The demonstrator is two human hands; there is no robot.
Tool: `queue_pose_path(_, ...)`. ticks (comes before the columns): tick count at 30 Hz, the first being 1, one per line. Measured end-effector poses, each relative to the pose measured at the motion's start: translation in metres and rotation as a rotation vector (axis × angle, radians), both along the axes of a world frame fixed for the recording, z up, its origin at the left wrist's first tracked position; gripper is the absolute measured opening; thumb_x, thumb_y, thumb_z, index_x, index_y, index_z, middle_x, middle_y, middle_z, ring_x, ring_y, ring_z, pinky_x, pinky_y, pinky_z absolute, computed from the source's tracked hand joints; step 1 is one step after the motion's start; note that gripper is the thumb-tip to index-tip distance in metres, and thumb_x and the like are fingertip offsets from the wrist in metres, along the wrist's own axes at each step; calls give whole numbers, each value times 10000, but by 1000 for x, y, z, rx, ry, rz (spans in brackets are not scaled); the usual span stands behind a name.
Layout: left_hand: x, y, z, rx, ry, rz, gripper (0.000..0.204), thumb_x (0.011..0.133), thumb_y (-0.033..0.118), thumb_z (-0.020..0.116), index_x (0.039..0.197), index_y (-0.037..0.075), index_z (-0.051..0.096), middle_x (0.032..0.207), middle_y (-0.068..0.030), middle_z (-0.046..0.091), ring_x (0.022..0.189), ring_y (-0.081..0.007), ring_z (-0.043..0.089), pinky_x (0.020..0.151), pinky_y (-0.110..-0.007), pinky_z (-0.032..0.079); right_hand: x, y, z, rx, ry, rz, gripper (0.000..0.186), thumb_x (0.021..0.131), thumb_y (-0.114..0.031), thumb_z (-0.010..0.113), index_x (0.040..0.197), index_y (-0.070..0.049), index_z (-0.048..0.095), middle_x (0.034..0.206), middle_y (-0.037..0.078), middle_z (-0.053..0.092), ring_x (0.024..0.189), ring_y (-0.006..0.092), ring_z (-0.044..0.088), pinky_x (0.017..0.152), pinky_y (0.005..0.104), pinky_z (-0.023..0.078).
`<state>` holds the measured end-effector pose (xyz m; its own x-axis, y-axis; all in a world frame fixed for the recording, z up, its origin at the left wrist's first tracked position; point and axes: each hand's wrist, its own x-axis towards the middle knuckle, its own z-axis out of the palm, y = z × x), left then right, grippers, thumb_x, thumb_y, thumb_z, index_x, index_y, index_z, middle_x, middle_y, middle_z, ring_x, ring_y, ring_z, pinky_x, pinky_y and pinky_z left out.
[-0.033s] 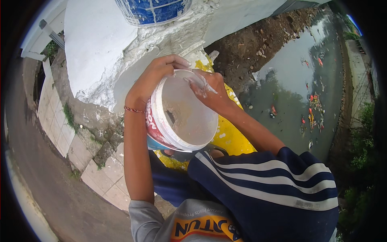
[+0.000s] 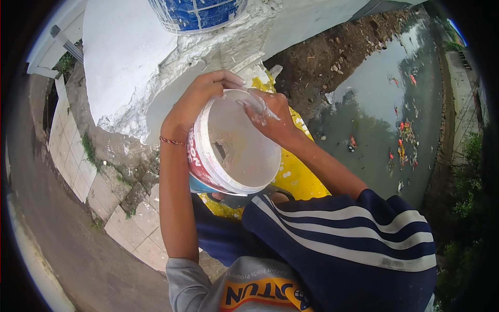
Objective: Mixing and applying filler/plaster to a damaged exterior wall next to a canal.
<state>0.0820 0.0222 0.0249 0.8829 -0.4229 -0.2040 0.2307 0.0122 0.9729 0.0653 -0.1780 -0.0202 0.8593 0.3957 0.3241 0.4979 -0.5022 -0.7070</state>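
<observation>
A white plastic bucket (image 2: 252, 161) with a red and blue outer label tilts toward me above my lap, its mouth facing up. Dried pale residue coats its inside. My left hand (image 2: 200, 99) curls over the far left of the rim, fingers bent and dusted white. At the far right of the rim my right hand (image 2: 270, 114) is closed on the edge, its thumb reaching inside and smeared with wet white paste. Whether a small pale thing is also pinched there, I cannot tell. My fingertips nearly meet at the far rim.
A blue-labelled bucket (image 2: 200, 15) stands on a rough-edged white masonry ledge (image 2: 130, 57). Under me is a paint-spotted yellow surface (image 2: 301, 182). To the right, a murky canal (image 2: 364, 109) with orange floating bits lies below; broken paving tiles (image 2: 140, 223) and a road lie left.
</observation>
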Motion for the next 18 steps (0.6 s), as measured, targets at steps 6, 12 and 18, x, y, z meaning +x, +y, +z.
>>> queue_pose_path(6, 2, 0, -5, 35, -65, -35, 501, 669, 169, 446, 1077, -56, 628, 1026, -133, 651, 1031, -209, 584, 961, -297, 450, -1, 0, -4, -14, -4, -8, 112, 792, -96, 648, 843, -1, 619, 731, 222, 626, 685, 414, 631, 614, 448, 511)
queue_pose_path(12, 3, -6, -2, 61, -77, -48, 491, 675, 164, 438, 1067, -58, 631, 1027, -127, 651, 1035, -209, 581, 969, -296, 444, -1, -4, -10, -24, -37, -15, 115, 799, -105, 650, 834, -2, 612, 724, 219, 624, 674, 413, 628, 607, 458, 503)
queue_pose_path(18, 5, -7, -5, 83, -89, -43, 476, 676, 160, 434, 1048, -53, 642, 1011, -130, 655, 1034, -210, 582, 973, -291, 436, 0, -4, -9, -49, -48, -21, 118, 804, -117, 657, 829, -8, 619, 729, 210, 630, 676, 405, 635, 605, 455, 506)
